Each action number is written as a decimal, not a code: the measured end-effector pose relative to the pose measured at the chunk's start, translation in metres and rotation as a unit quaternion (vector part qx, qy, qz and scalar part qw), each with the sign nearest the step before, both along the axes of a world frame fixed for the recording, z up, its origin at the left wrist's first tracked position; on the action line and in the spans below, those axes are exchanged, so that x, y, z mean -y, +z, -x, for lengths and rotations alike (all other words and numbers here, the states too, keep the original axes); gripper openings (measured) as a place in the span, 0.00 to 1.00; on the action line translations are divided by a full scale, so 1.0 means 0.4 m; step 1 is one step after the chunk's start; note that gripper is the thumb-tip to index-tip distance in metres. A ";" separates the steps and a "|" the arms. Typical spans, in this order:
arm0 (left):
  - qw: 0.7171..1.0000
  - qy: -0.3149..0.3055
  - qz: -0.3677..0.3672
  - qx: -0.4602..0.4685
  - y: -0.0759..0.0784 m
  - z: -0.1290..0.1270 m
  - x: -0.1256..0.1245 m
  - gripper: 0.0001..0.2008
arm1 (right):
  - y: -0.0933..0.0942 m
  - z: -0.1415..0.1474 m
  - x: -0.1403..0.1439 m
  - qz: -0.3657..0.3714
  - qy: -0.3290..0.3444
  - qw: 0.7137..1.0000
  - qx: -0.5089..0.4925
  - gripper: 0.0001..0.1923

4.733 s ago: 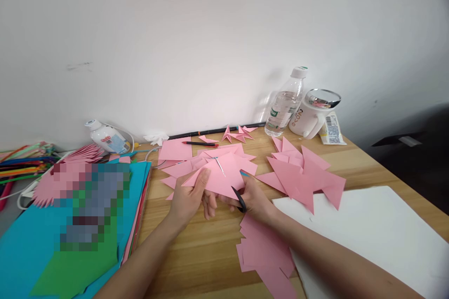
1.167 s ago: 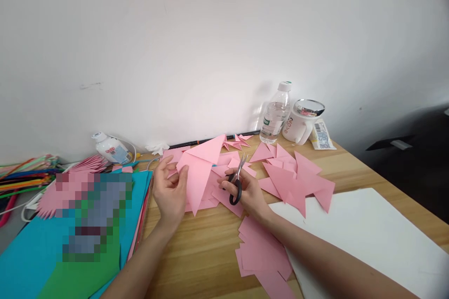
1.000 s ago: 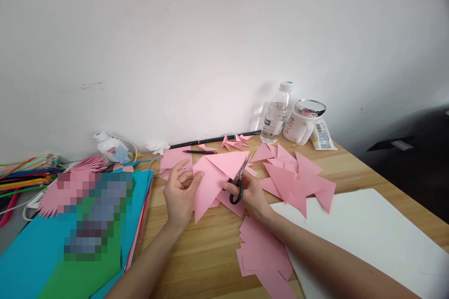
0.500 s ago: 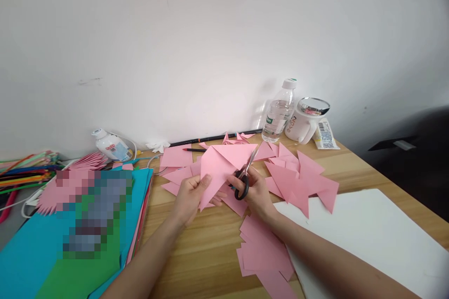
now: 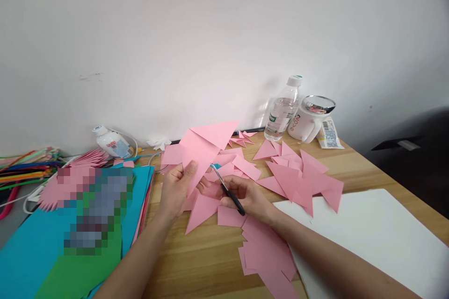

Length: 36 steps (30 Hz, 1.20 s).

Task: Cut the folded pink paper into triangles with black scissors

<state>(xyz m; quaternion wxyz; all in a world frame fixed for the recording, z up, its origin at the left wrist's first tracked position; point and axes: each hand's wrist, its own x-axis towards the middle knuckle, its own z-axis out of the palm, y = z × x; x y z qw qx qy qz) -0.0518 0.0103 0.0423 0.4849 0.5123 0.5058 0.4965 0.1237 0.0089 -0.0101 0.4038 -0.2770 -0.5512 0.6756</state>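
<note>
A sheet of pink paper (image 5: 199, 149), partly slit along a crease, is pinched between the thumb and fingers of my left hand (image 5: 177, 189) and tilts up above the desk. My right hand (image 5: 245, 196) grips a pair of scissors (image 5: 228, 189) with black handles, seen edge-on, the blades pointing up and left close to the paper's lower edge. Whether the blades touch the sheet I cannot tell. Beneath and around both hands lie cut pink paper pieces (image 5: 203, 210), and more pink triangles (image 5: 298, 177) are heaped to the right.
A water bottle (image 5: 282, 112) and a white mug (image 5: 307, 121) stand by the wall, beside a small packet (image 5: 329, 133). Blue and green sheets (image 5: 87, 271) lie left, near a white bottle (image 5: 112, 142). A white board (image 5: 368, 238) covers the right front.
The pink paper has moved left and up with my left hand. My right hand has turned the scissors from pointing up and right to up and left, toward the paper's lower edge.
</note>
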 end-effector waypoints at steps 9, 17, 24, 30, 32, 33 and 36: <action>0.998 -0.039 -0.032 -0.036 -0.003 0.003 0.001 0.12 | 0.003 -0.015 0.000 0.011 0.038 0.999 -0.016 0.19; 0.993 -0.065 -0.012 -0.099 0.001 -0.005 0.011 0.14 | 0.008 -0.017 0.003 0.010 0.054 0.998 -0.018 0.20; 0.991 -0.058 -0.016 -0.123 0.016 -0.006 0.013 0.16 | 0.011 -0.021 0.001 0.006 0.056 0.998 0.011 0.21; 0.988 -0.046 -0.011 -0.145 0.018 -0.005 0.013 0.17 | 0.007 -0.022 -0.001 0.003 0.054 0.998 0.023 0.20; 0.988 -0.048 -0.005 -0.146 0.018 -0.006 0.012 0.16 | 0.004 -0.023 -0.001 0.004 0.054 0.998 0.022 0.20; 0.988 -0.049 -0.003 -0.146 0.018 -0.006 0.012 0.16 | 0.003 -0.023 -0.001 0.005 0.055 0.998 0.022 0.20; 0.988 -0.054 0.002 -0.146 0.019 -0.006 0.012 0.16 | -0.002 -0.023 -0.002 0.009 0.059 0.998 0.021 0.20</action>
